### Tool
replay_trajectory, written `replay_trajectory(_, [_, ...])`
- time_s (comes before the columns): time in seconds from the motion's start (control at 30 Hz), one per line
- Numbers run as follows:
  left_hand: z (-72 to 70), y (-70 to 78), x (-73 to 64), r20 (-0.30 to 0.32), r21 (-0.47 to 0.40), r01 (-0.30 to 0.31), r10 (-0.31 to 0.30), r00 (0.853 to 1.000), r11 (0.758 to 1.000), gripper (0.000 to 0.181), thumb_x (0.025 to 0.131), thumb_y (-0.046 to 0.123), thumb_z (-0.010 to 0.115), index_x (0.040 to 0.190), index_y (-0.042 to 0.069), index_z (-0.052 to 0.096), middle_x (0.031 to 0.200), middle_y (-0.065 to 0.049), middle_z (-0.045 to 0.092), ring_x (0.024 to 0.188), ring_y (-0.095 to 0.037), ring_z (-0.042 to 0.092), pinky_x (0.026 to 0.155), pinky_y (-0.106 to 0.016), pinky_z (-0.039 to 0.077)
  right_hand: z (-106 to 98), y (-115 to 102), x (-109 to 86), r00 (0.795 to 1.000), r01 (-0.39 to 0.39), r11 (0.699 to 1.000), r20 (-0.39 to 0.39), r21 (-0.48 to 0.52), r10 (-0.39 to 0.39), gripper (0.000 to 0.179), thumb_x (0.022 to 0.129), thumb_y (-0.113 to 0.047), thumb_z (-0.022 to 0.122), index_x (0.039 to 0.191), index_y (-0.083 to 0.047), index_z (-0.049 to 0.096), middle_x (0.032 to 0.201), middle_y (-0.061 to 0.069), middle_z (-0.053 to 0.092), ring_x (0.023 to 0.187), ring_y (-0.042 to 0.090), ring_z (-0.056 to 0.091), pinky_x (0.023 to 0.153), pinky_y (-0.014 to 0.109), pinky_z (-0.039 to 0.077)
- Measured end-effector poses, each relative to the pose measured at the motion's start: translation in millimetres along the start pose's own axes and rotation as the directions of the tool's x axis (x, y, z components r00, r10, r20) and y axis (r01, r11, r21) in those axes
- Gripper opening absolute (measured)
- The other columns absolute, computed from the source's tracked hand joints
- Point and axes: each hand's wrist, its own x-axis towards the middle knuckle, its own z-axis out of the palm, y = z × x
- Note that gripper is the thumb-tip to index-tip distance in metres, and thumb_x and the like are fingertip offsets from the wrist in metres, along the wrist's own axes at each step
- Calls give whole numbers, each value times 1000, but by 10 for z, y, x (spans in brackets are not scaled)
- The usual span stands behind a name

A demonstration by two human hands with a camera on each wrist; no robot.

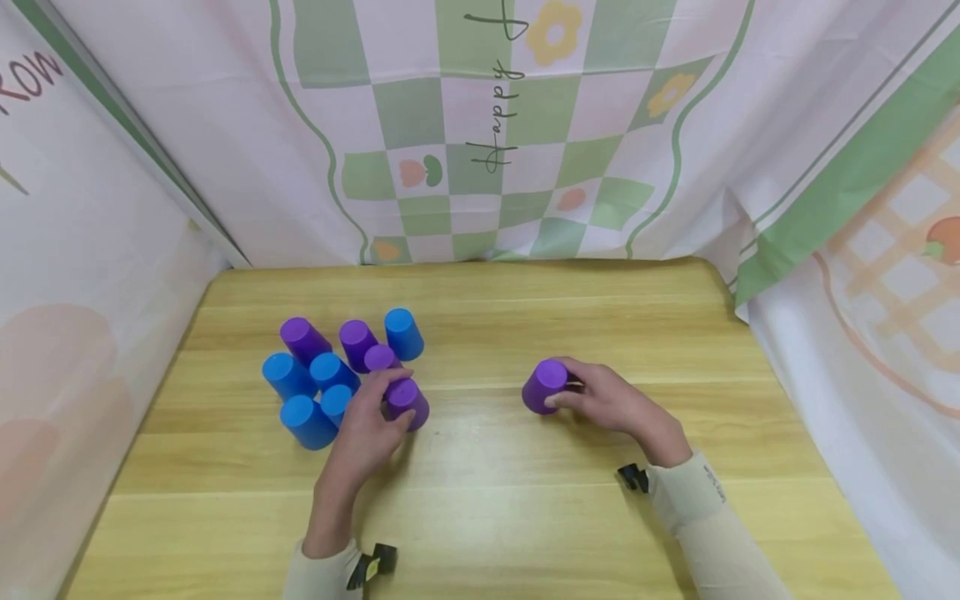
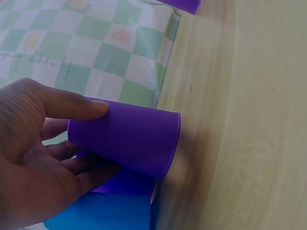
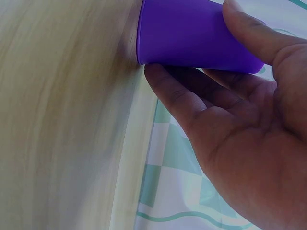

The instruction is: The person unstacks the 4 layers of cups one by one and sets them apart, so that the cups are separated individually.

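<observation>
My left hand (image 1: 369,429) holds a purple cup (image 1: 407,406) between thumb and fingers; the cup stands mouth down at the right side of a cluster. In the left wrist view the thumb lies along that cup (image 2: 129,134) and the fingers are on its far side, with another purple cup and a blue cup (image 2: 110,211) right beside it. Well to the right, my right hand (image 1: 611,400) grips a second purple cup (image 1: 543,388), also mouth down. The right wrist view has the thumb on one side of this cup (image 3: 192,36) and fingertips along the other, close to its rim.
Several upturned cups crowd the left of the wooden table (image 1: 480,517): blue ones (image 1: 307,423) in front, purple ones (image 1: 303,338) behind. A blue cup (image 1: 404,335) stands at the cluster's back right. A checked curtain (image 1: 495,117) hangs along the far edge.
</observation>
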Motion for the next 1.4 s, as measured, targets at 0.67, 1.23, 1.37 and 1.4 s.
replay_trajectory(0.67, [-25, 103, -42, -29, 6, -60, 60, 998, 998, 56, 88, 7, 71, 139, 20, 50, 138, -1, 49, 131, -27, 48, 105, -54, 45, 0, -12, 16, 1000, 7, 1000, -2, 3, -7, 33, 90, -31, 70, 121, -23, 61, 112, -4, 68, 108, 15, 64, 93, 36, 53])
replay_trajectory(1.23, [-21, 310, -27, -250, -66, -432, 404, 880, 900, 46, 88, 5, 70, 130, 22, 59, 127, 8, 60, 119, -13, 55, 102, -47, 48, 0, -7, -16, 1000, -5, 1000, -5, -7, 5, 36, 90, -38, 69, 123, -26, 60, 114, -5, 67, 104, 13, 63, 91, 38, 52])
replay_trajectory(1.37, [13, 377, -3, -271, -80, -502, 466, 843, 861, 44, 89, 8, 71, 130, 15, 59, 130, 7, 60, 125, -12, 53, 105, -44, 47, -2, -1, -14, 1000, -7, 1000, 1, -1, 7, 36, 90, -38, 69, 123, -26, 60, 114, -5, 67, 104, 13, 63, 92, 38, 52])
replay_trajectory(1.4, [26, 396, 1, -267, -85, -509, 473, 840, 857, 44, 89, 9, 71, 131, 15, 59, 131, 7, 59, 126, -11, 52, 105, -43, 47, -3, -3, -14, 1000, -7, 1000, 2, 0, 7, 36, 90, -38, 69, 123, -26, 60, 114, -5, 67, 104, 14, 63, 92, 39, 52])
